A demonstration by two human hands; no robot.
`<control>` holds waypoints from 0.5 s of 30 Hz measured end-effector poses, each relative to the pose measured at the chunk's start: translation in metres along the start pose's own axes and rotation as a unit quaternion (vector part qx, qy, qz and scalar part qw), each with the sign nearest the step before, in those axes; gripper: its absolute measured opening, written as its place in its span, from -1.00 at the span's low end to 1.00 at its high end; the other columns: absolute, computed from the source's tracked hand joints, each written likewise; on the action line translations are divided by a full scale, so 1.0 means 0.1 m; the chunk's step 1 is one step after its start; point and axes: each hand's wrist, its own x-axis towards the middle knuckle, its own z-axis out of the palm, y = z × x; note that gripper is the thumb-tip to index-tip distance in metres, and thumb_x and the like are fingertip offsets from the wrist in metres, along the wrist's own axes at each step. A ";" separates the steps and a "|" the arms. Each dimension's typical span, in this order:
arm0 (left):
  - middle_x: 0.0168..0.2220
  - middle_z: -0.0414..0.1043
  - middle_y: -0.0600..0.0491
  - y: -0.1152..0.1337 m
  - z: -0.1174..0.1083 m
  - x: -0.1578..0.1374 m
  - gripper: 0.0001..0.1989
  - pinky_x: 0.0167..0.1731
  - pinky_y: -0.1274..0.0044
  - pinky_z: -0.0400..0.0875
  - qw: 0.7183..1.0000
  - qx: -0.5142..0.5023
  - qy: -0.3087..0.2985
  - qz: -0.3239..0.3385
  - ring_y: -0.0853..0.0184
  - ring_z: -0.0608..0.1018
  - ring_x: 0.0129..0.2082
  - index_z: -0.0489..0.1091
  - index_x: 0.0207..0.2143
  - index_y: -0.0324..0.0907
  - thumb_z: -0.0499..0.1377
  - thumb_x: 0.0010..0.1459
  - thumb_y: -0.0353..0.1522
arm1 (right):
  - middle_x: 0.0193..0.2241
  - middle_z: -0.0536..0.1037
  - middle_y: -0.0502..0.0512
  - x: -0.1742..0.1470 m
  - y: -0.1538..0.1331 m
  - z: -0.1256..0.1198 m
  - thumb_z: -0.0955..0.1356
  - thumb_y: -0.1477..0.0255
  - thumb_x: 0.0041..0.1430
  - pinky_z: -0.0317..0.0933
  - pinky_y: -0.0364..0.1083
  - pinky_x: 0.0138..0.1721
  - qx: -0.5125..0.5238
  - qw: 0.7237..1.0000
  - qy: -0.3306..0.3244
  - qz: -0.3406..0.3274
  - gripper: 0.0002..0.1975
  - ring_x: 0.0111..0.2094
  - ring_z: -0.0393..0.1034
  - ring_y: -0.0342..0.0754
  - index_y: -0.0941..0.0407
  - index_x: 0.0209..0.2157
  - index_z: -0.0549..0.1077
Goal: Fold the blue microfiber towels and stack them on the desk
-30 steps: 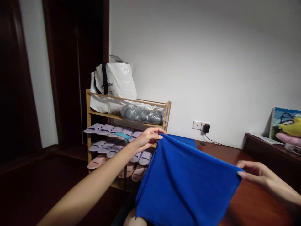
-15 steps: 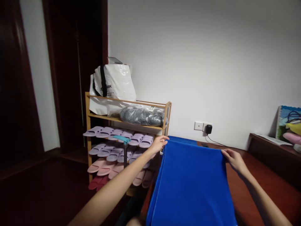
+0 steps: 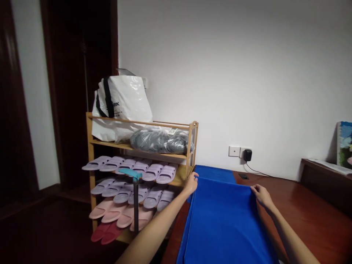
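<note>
A large blue cloth [image 3: 225, 220] stretches between my two hands over the reddish-brown wooden desk [image 3: 291, 209]. My left hand [image 3: 191, 182] pinches its far left corner, and my right hand [image 3: 261, 195] pinches the far right corner between thumb and fingers. The cloth hangs in layers, with fold edges showing along its left side. Behind it, a flat blue piece [image 3: 216, 173] lies on the desk near the wall; whether it is part of the same cloth I cannot tell. The cloth's near end runs out of view.
Left of the desk stands a wooden shoe rack [image 3: 192, 143] with several purple slippers [image 3: 166, 173], a white bag [image 3: 129, 99] and a plastic-wrapped grey bundle [image 3: 162, 141]. A blue-topped handle [image 3: 132, 173] rises before it. A black plug [image 3: 247, 154] trails a cord across the desk's back.
Both hands have lowered the cloth's far edge and brought it nearer to me, so more of the blue piece behind it shows. My view has shifted slightly.
</note>
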 end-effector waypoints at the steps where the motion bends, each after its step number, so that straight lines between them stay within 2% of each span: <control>1: -0.17 0.36 -0.09 0.00 0.04 -0.02 -0.67 -0.06 0.34 0.19 0.999 0.035 0.001 0.007 0.14 0.38 -0.03 0.28 -0.03 -0.23 0.01 0.13 -0.52 | -0.33 0.51 0.15 -0.02 -0.03 0.04 0.16 0.18 0.23 0.25 -0.03 -0.22 -0.014 1.000 0.000 -0.002 -0.61 -0.29 0.40 -0.07 0.19 -0.27 0.42; 3: 0.06 0.25 -0.20 0.02 0.13 -0.09 -0.55 0.08 0.27 0.05 0.995 0.100 0.003 0.031 0.08 0.23 0.13 0.21 0.09 -0.25 0.03 0.12 -0.52 | -0.17 0.48 0.31 -0.09 -0.12 0.15 0.09 0.16 0.24 0.22 0.04 -0.12 -0.041 0.999 0.001 -0.019 -0.50 -0.13 0.38 0.06 0.22 -0.11 0.40; 4: 0.15 0.16 -0.20 0.03 0.18 -0.13 -0.51 0.13 0.27 -0.03 0.990 0.126 -0.014 0.056 0.09 0.15 0.19 0.17 0.15 -0.23 0.03 0.13 -0.50 | -0.06 0.43 0.34 -0.14 -0.18 0.21 0.07 0.12 0.23 0.18 0.06 -0.04 -0.051 0.998 -0.004 -0.039 -0.44 -0.02 0.32 0.10 0.22 -0.01 0.35; 5: 0.23 0.07 -0.15 0.03 0.24 -0.18 -0.48 0.17 0.29 -0.10 0.982 0.158 -0.041 0.092 0.12 0.07 0.24 0.13 0.19 -0.20 0.02 0.15 -0.47 | 0.05 0.35 0.31 -0.19 -0.23 0.28 0.06 0.08 0.22 0.12 0.06 0.04 -0.058 0.996 -0.016 -0.065 -0.40 0.08 0.23 0.10 0.20 0.09 0.28; 7: 0.31 -0.08 -0.04 0.01 0.34 -0.26 -0.47 0.20 0.30 -0.17 0.951 0.238 -0.119 0.160 0.18 -0.04 0.29 0.04 0.25 -0.14 -0.02 0.23 -0.34 | 0.21 0.16 0.13 -0.31 -0.31 0.41 0.07 -0.01 0.19 -0.01 0.02 0.16 -0.065 0.989 -0.059 -0.117 -0.33 0.22 0.03 0.03 0.07 0.21 0.15; 10: 0.33 -0.16 -0.06 -0.12 0.45 -0.31 -0.42 0.20 0.19 -0.18 0.902 0.338 -0.204 0.174 0.15 -0.10 0.31 -0.04 0.29 -0.18 -0.19 0.30 -0.12 | 0.26 0.04 0.01 -0.42 -0.34 0.57 0.05 -0.09 0.16 -0.12 0.08 0.23 -0.082 0.980 -0.120 -0.139 -0.29 0.27 -0.12 0.01 -0.02 0.23 0.10; 12: 0.32 -0.13 -0.07 -0.19 0.49 -0.31 -0.38 0.20 0.16 -0.17 0.898 0.353 -0.215 0.155 0.15 -0.07 0.30 -0.02 0.28 -0.19 -0.26 0.30 -0.06 | 0.26 0.03 0.05 -0.44 -0.33 0.62 0.02 -0.10 0.16 -0.13 0.14 0.22 -0.099 0.977 -0.134 -0.132 -0.28 0.27 -0.14 0.04 0.00 0.23 0.11; 15: 0.30 -0.09 -0.09 -0.17 0.50 -0.32 -0.41 0.20 0.16 -0.14 0.895 0.370 -0.189 0.164 0.15 -0.02 0.29 0.03 0.27 -0.18 -0.23 0.31 -0.08 | 0.26 0.00 0.14 -0.47 -0.40 0.58 0.01 -0.05 0.20 -0.21 0.16 0.24 -0.124 0.977 -0.114 -0.132 -0.28 0.28 -0.19 0.06 0.08 0.23 0.11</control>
